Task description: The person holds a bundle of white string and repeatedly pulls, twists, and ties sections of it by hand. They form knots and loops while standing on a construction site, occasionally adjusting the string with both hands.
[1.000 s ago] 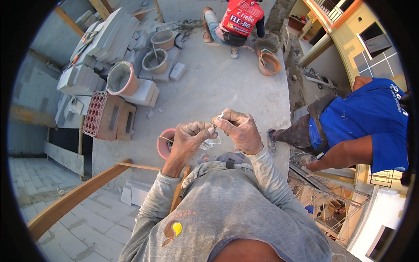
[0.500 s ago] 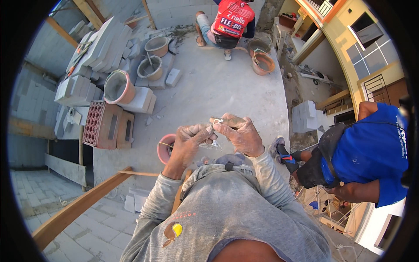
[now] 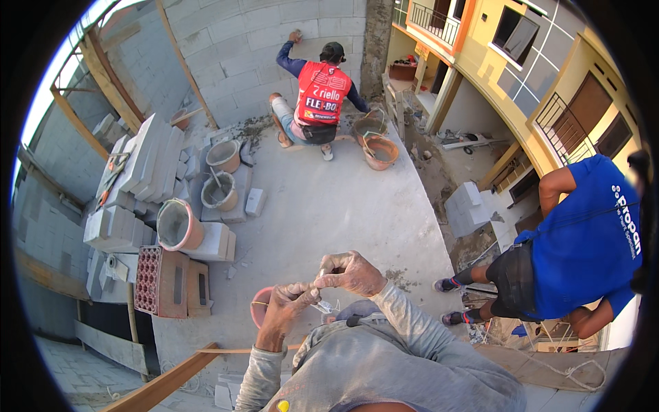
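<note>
Dusty with grey powder, both my hands are together in front of my chest over a concrete slab (image 3: 329,213). My left hand (image 3: 285,310) is closed, its thumb and fingertips pinching thin white string (image 3: 325,306), a loose bundle of which dangles beside them. Just above and to the right, my right hand (image 3: 353,273) pinches a small pale piece at its fingertips; whether this is string or something wound with it is too small to tell. The fingertips of the two hands nearly meet. A pinkish bucket (image 3: 261,307) stands on the slab beyond my left wrist.
Mortar buckets (image 3: 184,225) and stacked light blocks (image 3: 130,196) stand left, near red hollow bricks (image 3: 161,281). A wooden beam (image 3: 171,381) crosses lower left. A co-worker in red (image 3: 319,96) squats at the block wall (image 3: 254,41); another in blue (image 3: 576,240) stands beyond the slab's right edge.
The view has tilted up, showing more wall. My right hand has risen higher than my left, still at the string. The co-worker in red now has a hand raised against the wall.
</note>
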### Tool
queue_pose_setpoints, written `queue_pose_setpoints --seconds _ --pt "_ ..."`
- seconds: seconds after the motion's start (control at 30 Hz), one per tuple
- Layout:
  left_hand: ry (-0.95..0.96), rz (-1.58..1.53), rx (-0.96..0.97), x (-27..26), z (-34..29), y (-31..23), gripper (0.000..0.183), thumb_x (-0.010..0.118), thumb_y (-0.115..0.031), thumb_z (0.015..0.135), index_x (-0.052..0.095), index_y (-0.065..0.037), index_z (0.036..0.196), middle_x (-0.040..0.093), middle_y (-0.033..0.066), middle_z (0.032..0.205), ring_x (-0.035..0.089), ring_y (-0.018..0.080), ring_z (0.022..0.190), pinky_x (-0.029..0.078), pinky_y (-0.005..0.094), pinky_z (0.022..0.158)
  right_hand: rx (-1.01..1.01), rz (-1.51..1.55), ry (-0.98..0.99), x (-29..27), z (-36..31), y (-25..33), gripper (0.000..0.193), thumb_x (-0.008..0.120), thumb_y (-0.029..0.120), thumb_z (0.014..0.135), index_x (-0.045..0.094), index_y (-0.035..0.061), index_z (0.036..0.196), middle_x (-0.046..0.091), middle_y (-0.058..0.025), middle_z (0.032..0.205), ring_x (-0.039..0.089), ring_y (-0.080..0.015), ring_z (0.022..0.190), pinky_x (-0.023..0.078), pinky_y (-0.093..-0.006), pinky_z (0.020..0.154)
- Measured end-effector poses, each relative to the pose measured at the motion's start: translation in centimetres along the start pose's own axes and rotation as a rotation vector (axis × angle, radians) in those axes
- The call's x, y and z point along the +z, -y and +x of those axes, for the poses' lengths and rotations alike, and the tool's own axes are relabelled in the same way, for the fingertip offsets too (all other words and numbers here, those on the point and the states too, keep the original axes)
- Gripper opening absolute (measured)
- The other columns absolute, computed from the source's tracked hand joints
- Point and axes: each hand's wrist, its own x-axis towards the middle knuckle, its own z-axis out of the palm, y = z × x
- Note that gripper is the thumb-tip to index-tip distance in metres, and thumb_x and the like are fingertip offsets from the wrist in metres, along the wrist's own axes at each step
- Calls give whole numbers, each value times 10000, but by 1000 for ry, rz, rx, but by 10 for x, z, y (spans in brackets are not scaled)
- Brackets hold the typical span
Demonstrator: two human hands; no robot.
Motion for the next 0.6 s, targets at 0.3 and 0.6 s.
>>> queue_pose_setpoints --seconds 0.3,0.6 --pt "-3 48 -41 -7 7 1 236 624 -104 985 675 16 789 654 52 701 604 111 578 482 255 511 -37 -31 36 6 0 7 231 774 227 913 742 16 1004 699 -3 871 612 -83 796 508 -266 735" --pt "67 15 -60 -15 -3 -3 186 654 -125 978 711 12 864 681 34 758 607 83 647 503 245 603 -163 -240 103 11 -1 17 163 761 153 911 729 11 986 710 -23 864 647 -108 792 519 -276 710"
